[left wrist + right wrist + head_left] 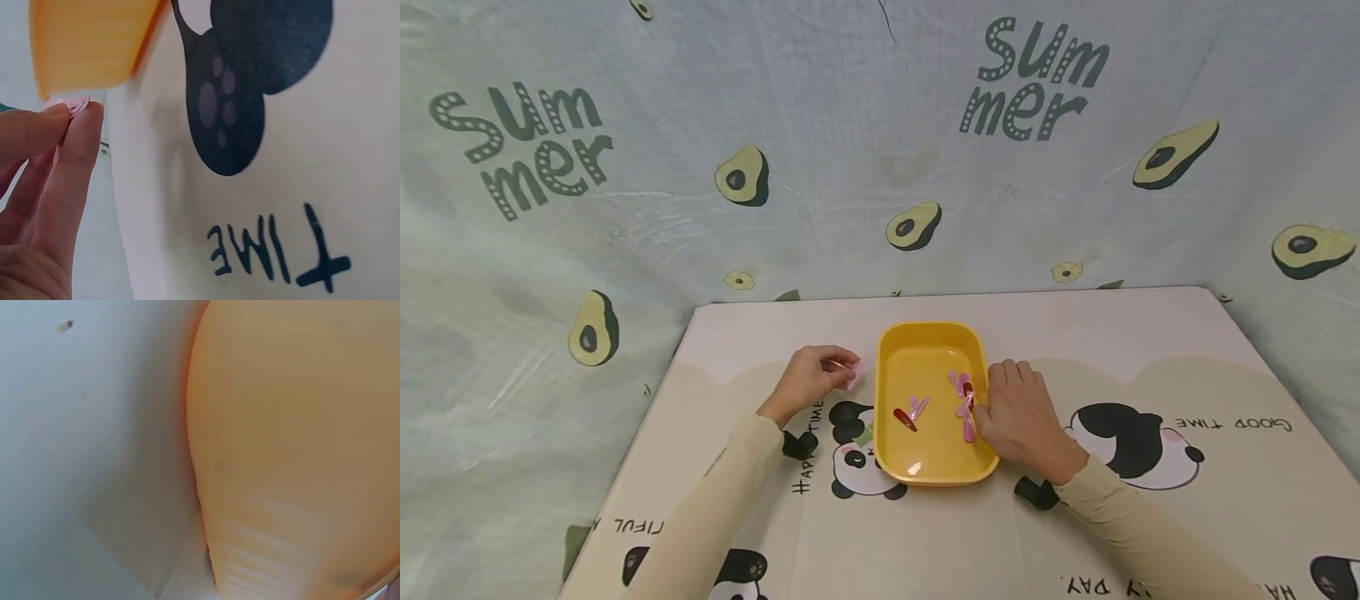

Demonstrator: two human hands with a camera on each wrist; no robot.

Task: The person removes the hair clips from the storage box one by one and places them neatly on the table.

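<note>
My left hand (816, 379) is left of the yellow tray (891, 467), with thumb and fingertips pinching a small pink hair clip (853, 376). In the left wrist view the pink clip (77, 104) shows at the fingertips, mostly covered by them, close below the tray's wall (87, 56). At the tray's right side, my right hand (1022, 412) grips the rim, thumb over its inner edge. Inside the tray lie several pink hair clips (917, 407) and red snap clips (905, 419), some grouped beside the right thumb. The right wrist view is mostly filled by the tray's outer wall (281, 437).
The tray stands on a table (947, 542) covered with a panda-print cloth. Behind the table hangs a pale curtain (827, 125) printed with avocados and lettering. Dark straps (801, 445) sit at both wrists.
</note>
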